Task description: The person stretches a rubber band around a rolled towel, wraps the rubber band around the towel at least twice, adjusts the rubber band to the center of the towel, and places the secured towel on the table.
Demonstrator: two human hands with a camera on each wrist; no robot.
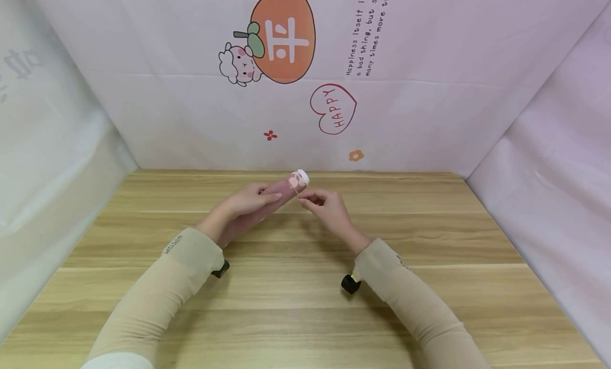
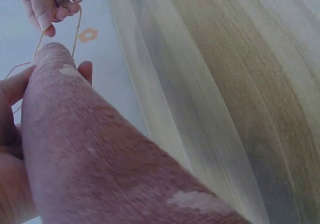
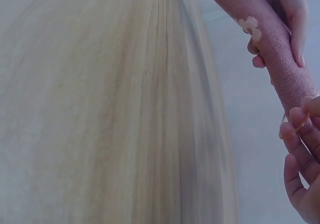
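A pink towel (image 1: 285,189), rolled into a long tube with pale patches and a white end, is held at a slant above the table. My left hand (image 1: 245,203) grips it from the side, thumb along the roll. Close to the white end, my right hand (image 1: 331,210) pinches a thin yellowish rubber band (image 3: 301,126) between thumb and fingers. In the left wrist view the band (image 2: 77,31) stretches in a loop from those fingers to the tip of the towel roll (image 2: 95,139). The roll's lower end is partly hidden by my left forearm in the head view.
Below the hands lies a wood-grain table (image 1: 286,316). A white printed cloth (image 1: 191,120) hangs behind its far edge, with more cloth at both sides. Black wrist cameras sit under the left cuff (image 1: 195,255) and the right cuff (image 1: 379,263).
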